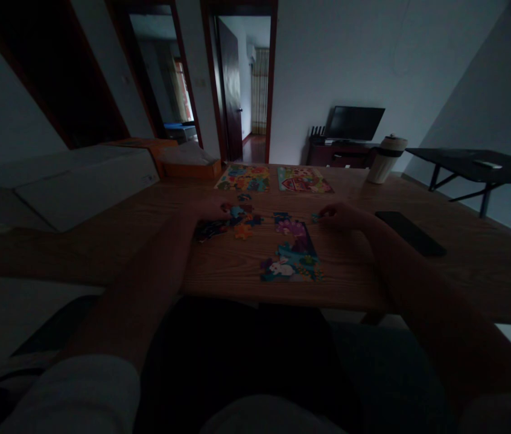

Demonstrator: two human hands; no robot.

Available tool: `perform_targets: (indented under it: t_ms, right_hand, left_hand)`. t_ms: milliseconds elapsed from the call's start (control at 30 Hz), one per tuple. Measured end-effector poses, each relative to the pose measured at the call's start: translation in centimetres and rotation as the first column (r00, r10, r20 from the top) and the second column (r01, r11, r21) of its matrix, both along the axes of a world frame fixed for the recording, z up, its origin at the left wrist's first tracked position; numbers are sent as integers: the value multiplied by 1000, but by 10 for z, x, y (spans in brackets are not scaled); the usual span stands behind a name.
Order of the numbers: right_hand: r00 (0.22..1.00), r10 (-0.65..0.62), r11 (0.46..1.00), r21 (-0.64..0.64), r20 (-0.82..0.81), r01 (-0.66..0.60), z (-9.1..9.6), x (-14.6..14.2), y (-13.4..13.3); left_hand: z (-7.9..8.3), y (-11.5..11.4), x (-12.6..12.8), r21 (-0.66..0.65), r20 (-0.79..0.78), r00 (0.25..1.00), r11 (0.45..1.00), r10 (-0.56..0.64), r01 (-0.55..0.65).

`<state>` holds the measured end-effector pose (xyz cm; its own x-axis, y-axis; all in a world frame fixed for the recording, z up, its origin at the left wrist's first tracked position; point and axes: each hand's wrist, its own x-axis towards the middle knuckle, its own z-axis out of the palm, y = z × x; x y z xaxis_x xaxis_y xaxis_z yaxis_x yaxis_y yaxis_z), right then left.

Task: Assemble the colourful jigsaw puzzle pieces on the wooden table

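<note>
A partly joined jigsaw puzzle [294,244] with a white rabbit and a purple animal lies on the wooden table in front of me. Just right of its upper edge, my right hand [340,216] pinches a small bluish puzzle piece [315,217]. Loose puzzle pieces [242,231], one of them orange, lie in a cluster left of the joined part. My left hand [207,209] rests at the far left side of this cluster, its fingertips by a blue and red piece. Dim light hides how those fingers are set.
Two picture sheets [248,179] lie at the table's far edge. To the left stand a big white box [87,184] and an orange tissue box [192,169]. A dark phone-like slab [409,232] lies right, with a cream tumbler [386,160] behind it.
</note>
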<state>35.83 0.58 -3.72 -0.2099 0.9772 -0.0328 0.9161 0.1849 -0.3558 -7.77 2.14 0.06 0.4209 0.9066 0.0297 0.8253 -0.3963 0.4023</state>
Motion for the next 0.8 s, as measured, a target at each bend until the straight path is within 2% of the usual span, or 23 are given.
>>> perform_targets:
  t_ms: [100,200,300,367,467,567,667,733,800]
  right_hand:
    - [1000,1,1000,-7,18,-1,2,-2,-3]
    - [1000,-7,1000,-4,12,7,2,-2,-4]
    - [1000,-7,1000,14,10,7,1,-2,-4]
    - [1000,-24,998,65,18,22,4,-7,-7]
    - [1000,-16,978,208,6,14,17,-25,-20]
    - [983,157,963,236,-92,-131,32,-57,-42]
    - [903,369,929,93,-220,-357,41,-89,-68]
    - [853,436,892,9,-286,-453,43,-103,-80]
    - [840,449,878,-27,-303,-479,42,-109,-86]
  left_hand:
    - [-2,2,-5,-29,-71,997,999,43,-45]
    - [2,-2,-10,41,-49,993,994,105,-103]
    - [12,-13,0,127,9,995,987,98,-98]
    - [18,-24,17,115,34,999,993,29,-33]
    - [21,-44,48,39,38,984,985,-172,170]
    - [16,-63,73,1,81,948,951,-307,308]
    - [9,-74,85,-12,101,940,944,-326,329]
    - [6,-75,86,-36,108,941,945,-320,325]
    - [4,-73,86,-62,120,938,940,-325,334]
